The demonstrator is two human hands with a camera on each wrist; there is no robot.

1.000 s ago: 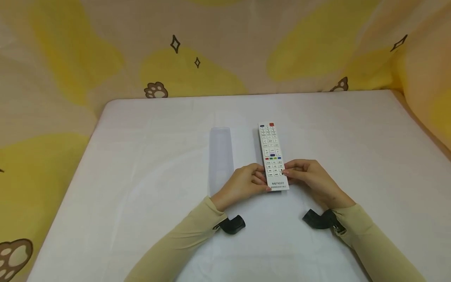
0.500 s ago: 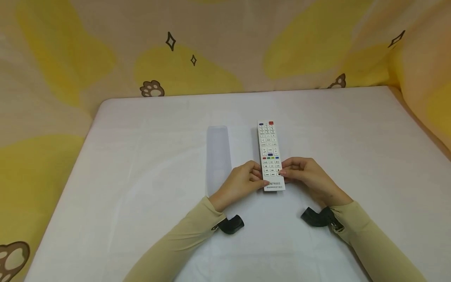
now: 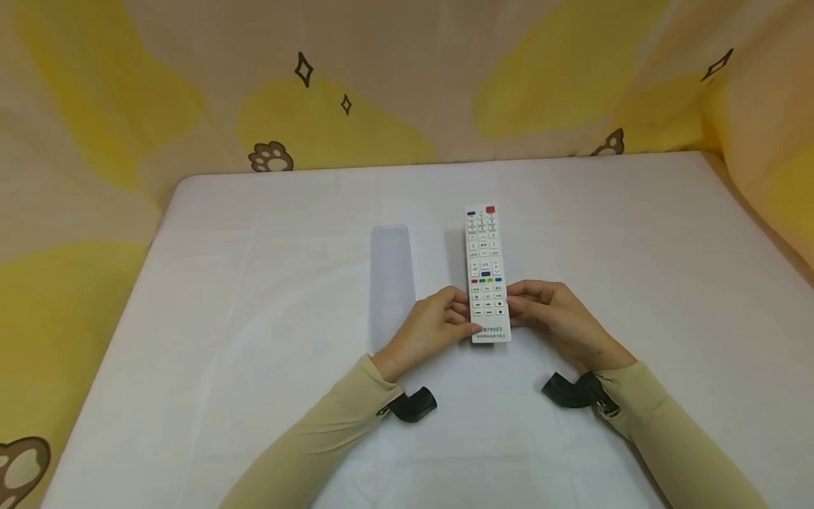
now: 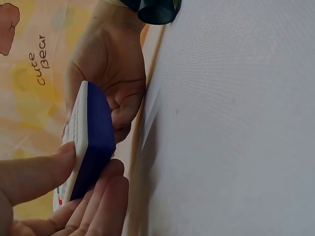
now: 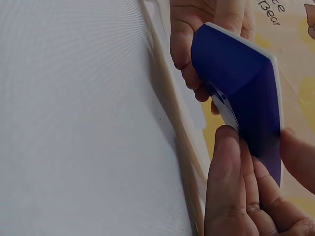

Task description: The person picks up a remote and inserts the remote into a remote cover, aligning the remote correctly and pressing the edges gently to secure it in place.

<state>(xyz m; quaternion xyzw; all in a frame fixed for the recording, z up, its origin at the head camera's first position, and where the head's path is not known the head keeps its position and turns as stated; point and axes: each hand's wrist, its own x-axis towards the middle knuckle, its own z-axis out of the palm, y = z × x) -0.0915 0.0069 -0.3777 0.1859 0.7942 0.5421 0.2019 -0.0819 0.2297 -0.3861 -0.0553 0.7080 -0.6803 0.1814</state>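
Observation:
A white remote control [image 3: 487,268] with rows of buttons is held off the table, its button side up and its far end pointing away. My left hand [image 3: 432,322] grips its near left corner, thumb on the top face and fingers beneath. From the right, my right hand [image 3: 552,318] pinches the lower edge between thumb and fingers. Both wrist views reveal the blue underside of the remote control [image 4: 98,132], with the fingers [image 5: 229,167] of my right hand under it. Left of the remote lies a long translucent plastic sleeve or tray [image 3: 391,276], partly behind my left hand.
A white cloth covers the table [image 3: 267,283]. A yellow and beige patterned curtain [image 3: 381,85] hangs along the back and sides. Each sleeve cuff carries a black wrist camera mount [image 3: 413,405].
The remote's far end has risen and its body has turned a little straighter. My right thumb has slid from the buttons to the side edge. The head view has shifted slightly.

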